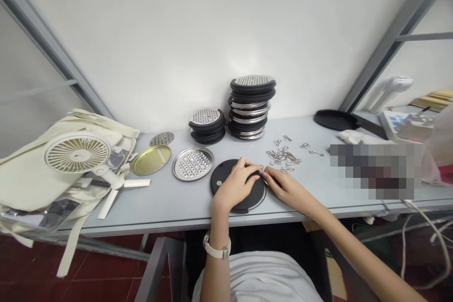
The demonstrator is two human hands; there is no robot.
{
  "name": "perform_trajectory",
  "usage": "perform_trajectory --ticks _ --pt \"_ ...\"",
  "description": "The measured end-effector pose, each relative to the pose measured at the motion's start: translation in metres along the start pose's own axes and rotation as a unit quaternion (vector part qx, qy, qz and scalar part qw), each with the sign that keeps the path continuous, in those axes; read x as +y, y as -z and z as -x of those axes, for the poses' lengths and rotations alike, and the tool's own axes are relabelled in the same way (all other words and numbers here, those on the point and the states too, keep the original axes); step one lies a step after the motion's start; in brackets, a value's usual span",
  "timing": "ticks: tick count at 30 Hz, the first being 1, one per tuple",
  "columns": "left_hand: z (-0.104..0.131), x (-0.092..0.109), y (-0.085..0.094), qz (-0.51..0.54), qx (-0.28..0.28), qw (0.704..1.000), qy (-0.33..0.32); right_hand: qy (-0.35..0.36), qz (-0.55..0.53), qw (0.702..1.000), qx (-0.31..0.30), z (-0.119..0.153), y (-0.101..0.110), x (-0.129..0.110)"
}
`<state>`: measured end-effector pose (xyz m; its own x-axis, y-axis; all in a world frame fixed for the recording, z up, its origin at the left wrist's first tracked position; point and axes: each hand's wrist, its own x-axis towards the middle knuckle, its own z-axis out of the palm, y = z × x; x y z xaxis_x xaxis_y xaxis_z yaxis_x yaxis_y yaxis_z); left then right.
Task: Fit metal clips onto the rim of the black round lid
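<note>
A round black disc (222, 174) with a metal rim showing at its right lies flat near the table's front edge. Across its top rests my left hand (238, 181), fingers bent towards the disc's upper right edge. My right hand (283, 185) meets it there, thumb and forefinger pinched at the rim on something too small to make out. Behind my right hand lies a loose heap of metal clips (283, 155). To the left of the disc is a round metal grater plate (193, 163).
Behind are a tall stack of black and metal discs (249, 108) and a shorter stack (207, 127). A gold lid (151, 159), a perforated disc (162, 139) and a white fan (78, 153) on a pale bag stand left. A black tray (336, 120) lies back right.
</note>
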<state>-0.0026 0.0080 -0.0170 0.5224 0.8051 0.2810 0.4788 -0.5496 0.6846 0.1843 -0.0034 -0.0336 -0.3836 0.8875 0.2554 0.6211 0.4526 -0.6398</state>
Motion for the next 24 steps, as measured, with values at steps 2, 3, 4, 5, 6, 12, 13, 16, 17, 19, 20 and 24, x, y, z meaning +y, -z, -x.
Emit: perform_trajectory --ticks 2,3,4,5,6,12,13,16,17,19,20,24 --pt "0.0000 -0.0002 -0.0001 -0.001 -0.001 1.000 0.000 0.002 -0.002 1.000 0.001 0.0000 -0.0002 0.0000" --pt "0.0000 -0.0001 -0.0001 -0.001 -0.001 1.000 0.002 0.001 0.001 1.000 0.002 0.0000 -0.0002 -0.0002" --pt "-0.0001 0.0001 -0.0002 -0.001 -0.001 1.000 0.006 0.000 0.004 1.000 0.003 0.0001 -0.0002 -0.0003" --pt "-0.0002 0.0005 -0.0001 -0.001 0.000 1.000 0.009 -0.002 0.007 1.000 0.002 0.0002 -0.0001 -0.0004" --pt "-0.0003 0.0010 0.0000 -0.001 -0.001 1.000 0.011 -0.004 0.008 1.000 0.002 0.0002 -0.0001 -0.0004" --pt "0.0001 0.0025 0.0009 0.000 -0.003 1.000 0.015 -0.014 0.005 1.000 -0.013 0.0000 -0.0006 0.0029" --pt "0.0002 0.0024 0.0009 0.000 -0.002 1.000 0.015 -0.015 0.004 1.000 -0.015 0.0004 -0.0007 0.0035" --pt "0.0005 0.0022 0.0008 0.001 -0.002 1.000 0.014 -0.019 -0.002 1.000 -0.019 0.0021 -0.0006 0.0040" --pt "0.0004 0.0021 0.0007 0.001 -0.002 1.000 0.013 -0.019 -0.004 1.000 -0.019 0.0027 -0.0005 0.0038" --pt "0.0003 0.0018 0.0003 0.000 -0.003 1.000 0.012 -0.016 -0.006 1.000 -0.019 0.0030 -0.0005 0.0032" --pt "0.0001 0.0016 0.0002 -0.001 -0.002 1.000 0.012 -0.014 -0.007 1.000 -0.019 0.0028 -0.0006 0.0029" --pt "-0.0004 0.0002 -0.0003 -0.001 -0.004 1.000 0.013 -0.011 -0.007 1.000 -0.016 0.0010 -0.0007 0.0020"
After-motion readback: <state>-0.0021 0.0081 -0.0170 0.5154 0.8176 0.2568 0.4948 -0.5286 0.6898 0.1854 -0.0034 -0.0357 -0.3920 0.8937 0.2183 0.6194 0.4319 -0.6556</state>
